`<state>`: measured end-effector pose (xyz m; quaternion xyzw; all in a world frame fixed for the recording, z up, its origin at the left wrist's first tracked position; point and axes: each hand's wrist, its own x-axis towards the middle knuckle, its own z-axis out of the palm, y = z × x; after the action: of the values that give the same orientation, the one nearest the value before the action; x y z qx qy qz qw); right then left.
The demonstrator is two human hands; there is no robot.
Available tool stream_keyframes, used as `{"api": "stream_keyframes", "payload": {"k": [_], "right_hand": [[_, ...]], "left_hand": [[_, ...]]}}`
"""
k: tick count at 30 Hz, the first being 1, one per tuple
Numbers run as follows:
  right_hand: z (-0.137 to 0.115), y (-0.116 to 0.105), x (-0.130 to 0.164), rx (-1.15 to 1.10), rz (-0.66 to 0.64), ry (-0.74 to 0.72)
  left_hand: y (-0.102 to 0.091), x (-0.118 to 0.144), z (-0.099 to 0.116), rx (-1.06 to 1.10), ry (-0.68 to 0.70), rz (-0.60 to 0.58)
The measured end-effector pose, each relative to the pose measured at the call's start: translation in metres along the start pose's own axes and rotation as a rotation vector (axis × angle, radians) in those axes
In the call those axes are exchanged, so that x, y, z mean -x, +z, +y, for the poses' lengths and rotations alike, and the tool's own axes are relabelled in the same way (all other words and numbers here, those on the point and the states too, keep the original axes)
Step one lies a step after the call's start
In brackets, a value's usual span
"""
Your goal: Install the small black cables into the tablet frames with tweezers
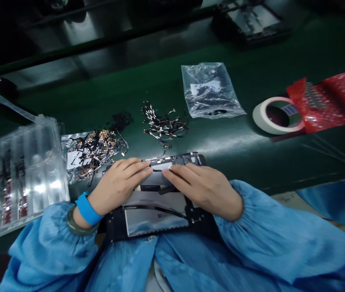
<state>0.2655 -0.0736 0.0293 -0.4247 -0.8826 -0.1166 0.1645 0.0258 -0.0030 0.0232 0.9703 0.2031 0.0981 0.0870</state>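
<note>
Head view: a flat device (156, 223) lies at the near edge of the green worktop (251, 160). The left hand (126, 180) and right hand (204, 188) bring their fingertips to its far part, by a thin dark strip (157, 170); whether either pinches it, I cannot tell. Farther from that edge lie two cable piles (101, 148) (168, 126) and a plastic bag (211, 91).

My feed is dim. Beyond the plastic bag (213, 91), it sinks toward black; just below the bag, pale glare streaks the green surface (236, 148). To the bag's far left, highlights whiten the clear box (40, 178); below-left, the silvery panel (151, 225) reflects softly. I see the red wrap (333, 101), right of the bag, slightly blurred.
</note>
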Motion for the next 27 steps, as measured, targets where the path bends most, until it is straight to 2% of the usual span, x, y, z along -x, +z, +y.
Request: {"api": "stream_keyframes", "payload": {"k": [8,27], "right_hand": [[0.0003,0.0042,0.0022,0.03,0.048,0.005],[0.003,0.0085,0.0031,0.012,0.049,-0.009]], "left_hand": [[0.0019,0.0004,0.0004,-0.011,-0.007,-0.002],[-0.0011,-0.0016,0.0043,-0.113,0.047,0.013]]}}
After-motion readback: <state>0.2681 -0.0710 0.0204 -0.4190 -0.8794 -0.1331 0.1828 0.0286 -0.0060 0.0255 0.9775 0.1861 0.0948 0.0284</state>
